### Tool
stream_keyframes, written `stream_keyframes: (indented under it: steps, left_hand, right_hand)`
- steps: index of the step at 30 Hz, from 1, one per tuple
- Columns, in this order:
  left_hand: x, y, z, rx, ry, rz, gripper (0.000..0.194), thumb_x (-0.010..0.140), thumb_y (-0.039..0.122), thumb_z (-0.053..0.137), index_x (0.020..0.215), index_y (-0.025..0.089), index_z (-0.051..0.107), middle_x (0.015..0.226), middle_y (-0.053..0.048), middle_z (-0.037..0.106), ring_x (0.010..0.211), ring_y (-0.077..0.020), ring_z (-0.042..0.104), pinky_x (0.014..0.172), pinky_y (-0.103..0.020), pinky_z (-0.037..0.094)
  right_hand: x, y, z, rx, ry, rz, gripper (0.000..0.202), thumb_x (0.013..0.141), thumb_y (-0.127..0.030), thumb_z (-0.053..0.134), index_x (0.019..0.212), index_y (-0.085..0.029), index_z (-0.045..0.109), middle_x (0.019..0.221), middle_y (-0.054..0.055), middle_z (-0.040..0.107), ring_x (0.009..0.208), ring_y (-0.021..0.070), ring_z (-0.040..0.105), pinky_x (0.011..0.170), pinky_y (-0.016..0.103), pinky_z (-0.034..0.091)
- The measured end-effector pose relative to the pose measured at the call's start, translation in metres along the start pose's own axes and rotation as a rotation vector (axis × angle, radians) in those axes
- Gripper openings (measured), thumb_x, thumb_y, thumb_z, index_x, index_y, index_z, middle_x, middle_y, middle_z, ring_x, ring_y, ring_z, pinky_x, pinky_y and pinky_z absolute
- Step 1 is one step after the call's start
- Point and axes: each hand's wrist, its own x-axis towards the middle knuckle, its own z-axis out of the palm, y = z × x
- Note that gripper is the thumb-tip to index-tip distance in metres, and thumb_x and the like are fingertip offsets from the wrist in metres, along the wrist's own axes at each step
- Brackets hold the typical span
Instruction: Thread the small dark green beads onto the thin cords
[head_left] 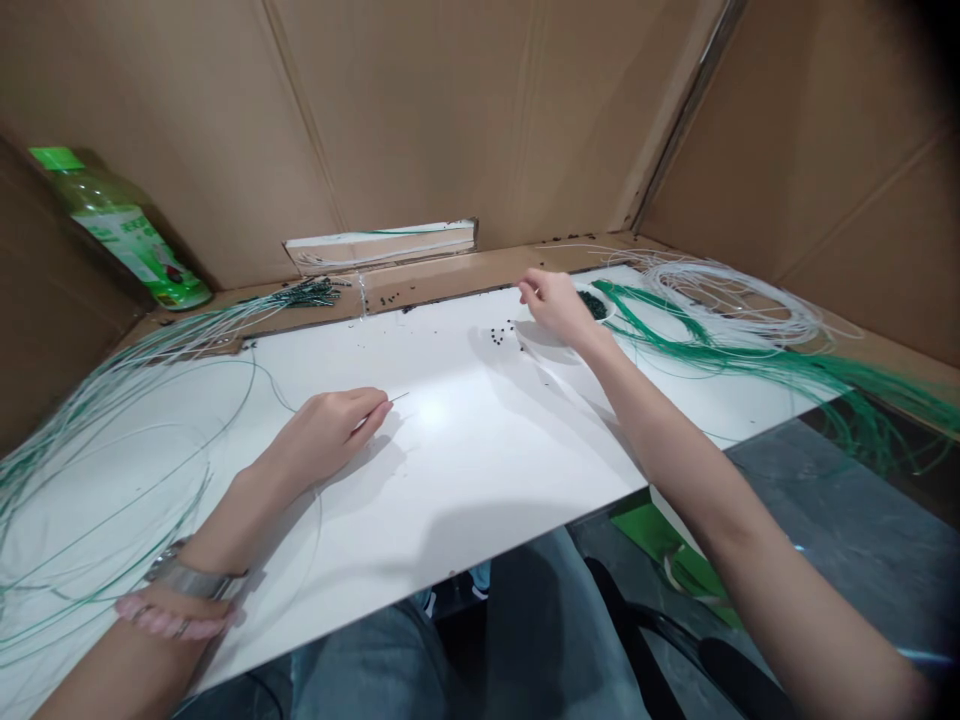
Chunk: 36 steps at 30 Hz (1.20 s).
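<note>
My left hand [330, 432] rests low over the white board [465, 510], thumb and forefinger pinched on a thin cord [400, 397] whose tip pokes out to the right. A faint pale strand curves down below that wrist. My right hand [553, 303] is raised over the far part of the board, its fingers pinched together; what they hold, if anything, is too small to make out. Right behind it, partly hidden, stands a white dish of dark beads [595, 304]. Several loose dark beads [497, 336] lie on the board left of the dish.
Green cords [675, 335] and a coil of white cords [765, 310] lie at the right. A bundle of strands with dark beaded ends [307, 292] stretches along the left. A green-capped bottle [131, 240] leans at the back left against cardboard walls [450, 110].
</note>
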Motion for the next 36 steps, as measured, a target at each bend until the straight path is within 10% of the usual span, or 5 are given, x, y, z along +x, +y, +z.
stream_keyframes:
  steps: [9, 14, 36]
  left_hand:
    - [0.000, 0.001, 0.001, -0.028, -0.031, -0.022, 0.032, 0.094, 0.031, 0.027, 0.069, 0.018, 0.041, 0.064, 0.001, 0.048, 0.059, -0.0120, 0.047, 0.061, -0.025, 0.033]
    - [0.001, 0.002, 0.001, -0.042, -0.035, -0.035, 0.032, 0.095, 0.032, 0.027, 0.069, 0.018, 0.040, 0.063, 0.001, 0.047, 0.058, -0.0116, 0.045, 0.061, -0.024, 0.033]
    - [0.001, 0.002, 0.002, -0.026, -0.023, -0.022, 0.033, 0.095, 0.032, 0.027, 0.070, 0.018, 0.043, 0.064, 0.001, 0.048, 0.059, -0.0121, 0.047, 0.061, -0.024, 0.033]
  right_hand:
    - [-0.008, 0.048, -0.038, -0.195, -0.121, 0.336, 0.012, 0.070, -0.019, 0.071, 0.079, -0.012, 0.068, 0.077, 0.008, 0.065, 0.084, 0.0249, 0.063, 0.078, 0.036, 0.048]
    - [-0.004, 0.051, -0.031, -0.237, -0.222, 0.345, 0.020, 0.087, -0.030, 0.058, 0.095, -0.012, 0.061, 0.093, 0.004, 0.064, 0.085, 0.0145, 0.062, 0.078, 0.034, 0.052]
    - [-0.001, 0.022, -0.017, 0.091, -0.018, -0.001, 0.015, 0.080, -0.016, 0.060, 0.089, -0.011, 0.070, 0.085, 0.008, 0.071, 0.078, 0.0160, 0.066, 0.075, 0.025, 0.050]
